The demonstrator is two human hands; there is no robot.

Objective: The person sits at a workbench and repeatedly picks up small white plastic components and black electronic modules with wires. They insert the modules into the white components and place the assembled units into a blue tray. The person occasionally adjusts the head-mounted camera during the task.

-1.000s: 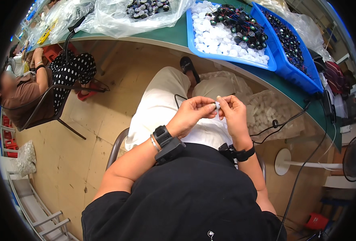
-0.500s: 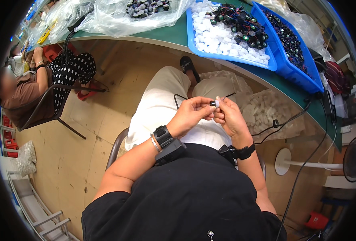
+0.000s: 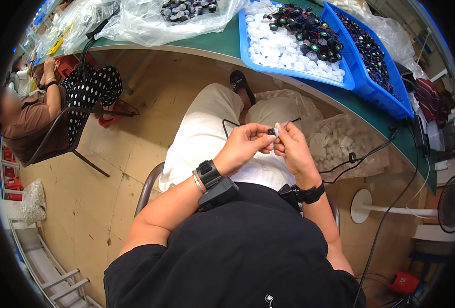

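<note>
Above my lap, both hands meet at a small black-and-white part (image 3: 273,132). My left hand (image 3: 241,149) is closed, its thumb and fingers pinching the black side. On the white side, the fingertips of my right hand (image 3: 294,150) are closed too. Much of the part is hidden by the fingers. Beyond my hands, a blue tray (image 3: 294,75) on the table holds many small white plastic caps (image 3: 273,54) and a heap of round black parts with thin wires (image 3: 309,31).
A second blue bin (image 3: 391,97) with dark wired parts stands beside the tray on the green table (image 3: 225,38). Clear bags (image 3: 181,25) lie at the back. Black cables (image 3: 361,156) hang at the right near a fan (image 3: 450,203). A person (image 3: 37,113) sits at the left.
The right hand's fingers have shifted slightly around the part. My left hand stays almost where it was.
</note>
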